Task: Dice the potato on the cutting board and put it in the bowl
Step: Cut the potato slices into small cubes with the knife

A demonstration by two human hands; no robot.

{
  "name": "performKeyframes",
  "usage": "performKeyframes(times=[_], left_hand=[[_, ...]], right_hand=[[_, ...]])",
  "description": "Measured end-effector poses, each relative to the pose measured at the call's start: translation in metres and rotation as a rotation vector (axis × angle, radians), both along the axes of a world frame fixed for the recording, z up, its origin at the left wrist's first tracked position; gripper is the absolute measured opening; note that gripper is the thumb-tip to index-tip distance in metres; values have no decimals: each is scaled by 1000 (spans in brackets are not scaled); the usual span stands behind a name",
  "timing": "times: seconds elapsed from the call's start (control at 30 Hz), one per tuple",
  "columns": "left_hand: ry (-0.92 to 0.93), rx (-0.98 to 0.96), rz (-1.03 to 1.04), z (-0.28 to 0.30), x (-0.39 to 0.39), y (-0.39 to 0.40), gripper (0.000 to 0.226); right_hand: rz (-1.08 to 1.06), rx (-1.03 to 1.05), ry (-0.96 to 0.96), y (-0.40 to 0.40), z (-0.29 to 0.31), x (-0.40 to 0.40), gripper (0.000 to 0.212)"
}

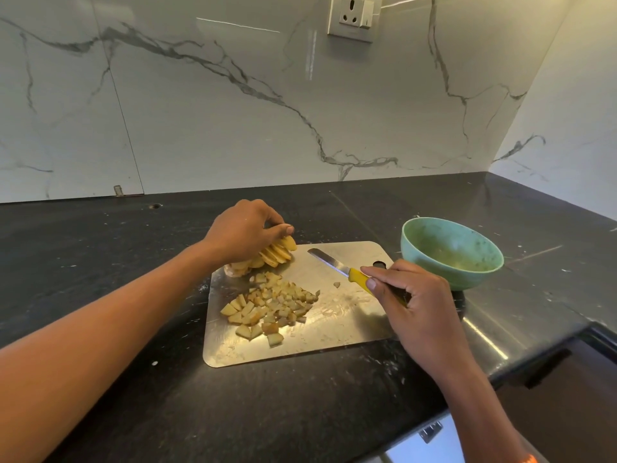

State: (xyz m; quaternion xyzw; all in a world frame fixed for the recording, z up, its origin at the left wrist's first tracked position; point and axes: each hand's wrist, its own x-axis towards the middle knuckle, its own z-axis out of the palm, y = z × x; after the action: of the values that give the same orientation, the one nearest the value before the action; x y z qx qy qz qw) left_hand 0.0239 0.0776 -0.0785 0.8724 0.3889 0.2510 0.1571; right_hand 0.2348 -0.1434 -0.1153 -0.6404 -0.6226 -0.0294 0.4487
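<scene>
A: What sits furthest left?

B: The left hand (245, 230), curled over a row of potato slices (273, 253) at the board's far left corner. Its fingers and thumb grasp the stack, which leans like fanned cards.

A: And the board?

B: A shiny metal board (334, 332) lies flat on the dark counter (100, 255). A heap of dice (268, 307) is spread on its left half, just beside the slices and nearer the person. One small scrap (337, 285) lies apart, toward the middle.

A: Where is the knife?

B: The knife (337, 267) is over the board's right half, blade pointing up and left, tip near the far edge. The right hand (412, 304) grips its yellow handle, fingers wrapped round it and forefinger along the top.

A: The bowl?

B: A pale green bowl (480, 267) stands on the counter just past the board's right far corner, beside the right hand. No dice show in it. Above, a socket (352, 16) is set in the marble wall (200, 111).
</scene>
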Motion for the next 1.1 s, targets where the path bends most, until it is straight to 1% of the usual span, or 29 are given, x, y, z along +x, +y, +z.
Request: performKeyframes(times=[0.1, 0.17, 0.3, 0.37, 0.4, 0.47, 0.5, 0.53, 0.6, 0.67, 0.77, 0.83, 0.97, 1.1], left_hand=[[-49, 44, 4, -1, 1, 1, 33], [-121, 103, 7, -1, 1, 2, 35], [-266, 203, -22, 3, 4, -4, 48], [-281, 243, -48, 5, 9, -13, 45], [-255, 235, -81, 6, 12, -18, 43], [-128, 194, -165, 5, 21, -29, 49], [-73, 216, -185, 2, 25, -34, 51], [-51, 275, -180, -1, 28, -35, 46], [-61, 393, -137, -4, 29, -35, 27], [-26, 405, -137, -5, 27, -34, 19], [119, 355, -206, -11, 31, -41, 20], [181, 347, -222, -17, 36, -47, 23], [194, 376, -173, -18, 40, -51, 19], [163, 384, -68, -16, 37, -50, 15]], right_hand=[[-9, 9, 3, -1, 0, 0, 24], [-18, 7, 1, 0, 0, 0, 24], [-60, 5, 5, -1, 1, 1, 25], [-96, 13, 1, -1, 1, 1, 26], [-117, 18, -2, -1, 1, 1, 26], [-162, 22, -12, -1, 2, 2, 26], [-183, 14, -24, -2, 1, 2, 26], [-202, -2, -42, -2, 1, 1, 26], [-225, -41, -90, -2, 1, 0, 28], [-234, -75, -132, -2, 2, -2, 32], [-246, -134, -180, -3, 4, -7, 42], [-246, -175, -200, -3, 6, -10, 45], [-278, -197, -232, -4, 8, -14, 35], [-293, -199, -230, -5, 9, -19, 32]])
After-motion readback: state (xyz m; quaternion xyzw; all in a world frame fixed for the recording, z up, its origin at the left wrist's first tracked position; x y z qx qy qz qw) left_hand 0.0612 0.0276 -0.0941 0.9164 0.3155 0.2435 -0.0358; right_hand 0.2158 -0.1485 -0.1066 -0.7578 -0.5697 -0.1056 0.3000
